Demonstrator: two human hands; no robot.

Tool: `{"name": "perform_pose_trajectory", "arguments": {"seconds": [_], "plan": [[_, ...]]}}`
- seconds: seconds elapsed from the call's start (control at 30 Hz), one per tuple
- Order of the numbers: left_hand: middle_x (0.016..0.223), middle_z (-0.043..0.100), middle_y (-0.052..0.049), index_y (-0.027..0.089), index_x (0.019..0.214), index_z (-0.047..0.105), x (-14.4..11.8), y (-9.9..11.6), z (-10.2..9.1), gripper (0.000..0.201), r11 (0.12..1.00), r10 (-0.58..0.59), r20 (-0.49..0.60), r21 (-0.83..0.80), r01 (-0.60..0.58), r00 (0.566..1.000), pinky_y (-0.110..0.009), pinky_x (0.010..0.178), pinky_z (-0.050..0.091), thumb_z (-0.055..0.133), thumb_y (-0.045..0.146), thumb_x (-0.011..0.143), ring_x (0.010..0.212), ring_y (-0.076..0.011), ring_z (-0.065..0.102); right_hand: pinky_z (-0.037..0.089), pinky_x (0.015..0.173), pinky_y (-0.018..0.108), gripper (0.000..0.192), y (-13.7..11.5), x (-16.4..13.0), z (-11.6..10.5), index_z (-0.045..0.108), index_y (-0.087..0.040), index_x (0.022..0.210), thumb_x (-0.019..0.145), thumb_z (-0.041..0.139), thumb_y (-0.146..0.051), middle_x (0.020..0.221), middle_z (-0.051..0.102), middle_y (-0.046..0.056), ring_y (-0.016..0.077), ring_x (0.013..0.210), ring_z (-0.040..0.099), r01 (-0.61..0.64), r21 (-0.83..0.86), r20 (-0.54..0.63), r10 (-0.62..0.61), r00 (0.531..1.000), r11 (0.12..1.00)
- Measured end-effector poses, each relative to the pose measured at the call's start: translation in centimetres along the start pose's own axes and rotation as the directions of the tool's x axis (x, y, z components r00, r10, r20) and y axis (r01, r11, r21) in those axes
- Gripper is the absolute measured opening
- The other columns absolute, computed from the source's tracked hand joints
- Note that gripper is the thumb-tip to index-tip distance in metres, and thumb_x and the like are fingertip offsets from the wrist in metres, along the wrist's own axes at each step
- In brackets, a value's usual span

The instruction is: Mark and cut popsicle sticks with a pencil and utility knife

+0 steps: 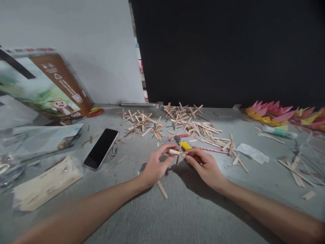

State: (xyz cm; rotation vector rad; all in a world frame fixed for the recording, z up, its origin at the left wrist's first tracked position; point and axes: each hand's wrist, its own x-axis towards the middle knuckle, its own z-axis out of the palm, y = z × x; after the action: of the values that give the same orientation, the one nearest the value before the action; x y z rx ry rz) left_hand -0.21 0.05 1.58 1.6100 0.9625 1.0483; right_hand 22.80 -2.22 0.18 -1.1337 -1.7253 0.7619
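Between both hands, a little above the grey table, is a cross of thin wooden craft sticks [175, 152]. My left hand [157, 165] pinches its left end between thumb and fingers. My right hand [208, 169] grips the right end with thumb and forefinger. Just behind the cross lies a yellow-handled tool [185, 145] with a dark tip, partly hidden by my right hand. A loose craft stick [161, 189] rests on the table below my left hand. Farther back, several crossed sticks form a pile [142, 122], with another pile [182, 115] beside it.
At left lie a phone [101, 148], a cream plastic-wrapped pack [48, 183] and a printed bag [58, 88]. Pink and yellow folded-paper pieces [274, 113] sit at far right near a glue-stick-like tube [279, 132]. A crumpled white paper [252, 153] lies right of the sticks. A black panel [228, 51] stands behind.
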Motion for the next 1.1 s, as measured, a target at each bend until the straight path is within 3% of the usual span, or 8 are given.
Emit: {"name": "perform_pose_trajectory", "arguments": {"seconds": [0.2, 0.37, 0.53, 0.8, 1.1], "plan": [[0.128, 0.078, -0.013, 0.022, 0.135, 0.069, -0.3, -0.6, -0.4, 0.037, 0.98, -0.008, 0.081, -0.198, 0.023, 0.997, -0.043, 0.11, 0.053, 0.058, 0.041, 0.106, 0.124, -0.0293, 0.072, 0.058, 0.074, 0.031, 0.014, -0.5, 0.0, -0.2, 0.074, -0.024, 0.104, 0.105, 0.064, -0.034, 0.096, 0.078, 0.005, 0.0203, 0.084, 0.072, 0.051, -0.038, 0.014, -0.05, 0.999, 0.998], [0.128, 0.078, -0.014, 0.02, 0.136, 0.067, -0.3, -0.5, -0.5, 0.041, 0.986, 0.008, 0.082, -0.165, 0.006, 0.997, -0.043, 0.111, 0.052, 0.05, 0.047, 0.11, 0.122, -0.0286, 0.073, 0.056, 0.071, 0.031, 0.015, -0.7, 0.1, -0.1, 0.076, -0.024, 0.105, 0.105, 0.064, -0.034, 0.088, 0.077, 0.003, 0.0188, 0.076, 0.069, 0.052, -0.046, 0.04, -0.05, 0.998, 0.998], [0.125, 0.077, -0.014, 0.019, 0.139, 0.065, -0.3, -0.2, 0.1, 0.04, 0.996, -0.009, 0.061, -0.087, 0.014, 0.998, -0.038, 0.105, 0.055, 0.068, 0.036, 0.102, 0.117, -0.0255, 0.073, 0.055, 0.07, 0.028, 0.016, -0.7, 0.0, -0.1, 0.075, -0.023, 0.112, 0.104, 0.064, -0.032, 0.082, 0.073, 0.001, 0.0165, 0.071, 0.067, 0.061, -0.049, 0.053, -0.058, 0.997, 0.997], [0.124, 0.077, -0.014, 0.018, 0.142, 0.062, -0.5, -0.4, 0.5, 0.045, 0.997, 0.044, 0.093, -0.073, -0.037, 0.995, -0.038, 0.096, 0.062, 0.069, 0.04, 0.103, 0.104, -0.0229, 0.078, 0.055, 0.075, 0.028, 0.021, -1.1, -0.4, -0.2, 0.075, -0.022, 0.12, 0.105, 0.062, -0.029, 0.089, 0.075, 0.003, 0.0167, 0.079, 0.07, 0.101, -0.082, 0.082, -0.094, 0.992, 0.991], [0.118, 0.079, -0.014, 0.017, 0.143, 0.06, -0.5, -0.9, 0.5, 0.046, 0.997, 0.057, 0.092, -0.065, -0.051, 0.994, -0.04, 0.104, 0.06, 0.07, 0.036, 0.102, 0.116, -0.0262, 0.076, 0.056, 0.075, 0.027, 0.035, -0.9, -0.3, -0.2, 0.071, -0.019, 0.137, 0.106, 0.059, -0.029, 0.081, 0.071, 0.0, 0.0148, 0.072, 0.067, 0.087, -0.091, 0.084, -0.079, 0.993, 0.992]]}}
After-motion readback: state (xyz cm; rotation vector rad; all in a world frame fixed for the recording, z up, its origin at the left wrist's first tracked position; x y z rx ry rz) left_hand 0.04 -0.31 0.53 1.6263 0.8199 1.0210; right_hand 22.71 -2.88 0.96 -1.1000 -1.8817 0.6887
